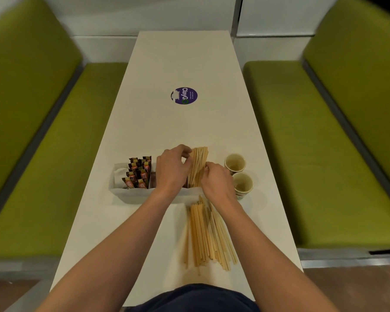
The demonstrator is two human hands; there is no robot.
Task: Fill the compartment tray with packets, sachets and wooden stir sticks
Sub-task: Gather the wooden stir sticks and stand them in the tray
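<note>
A white compartment tray [131, 194] sits on the white table. Its left part holds white sachets [119, 174], and beside them stand several brown and orange packets [138, 173]. In the right compartment a bundle of wooden stir sticks [198, 165] stands tilted away from me. My left hand [171, 171] pinches the bundle's left side near the top. My right hand [216, 180] grips its right side lower down. A loose pile of stir sticks [208, 235] lies on the table in front of the tray.
Two paper cups [235, 164] [243, 184] stand right of the tray, close to my right hand. A purple round sticker [184, 95] is farther up the table [185, 64]. Green bench seats [302, 143] flank both sides.
</note>
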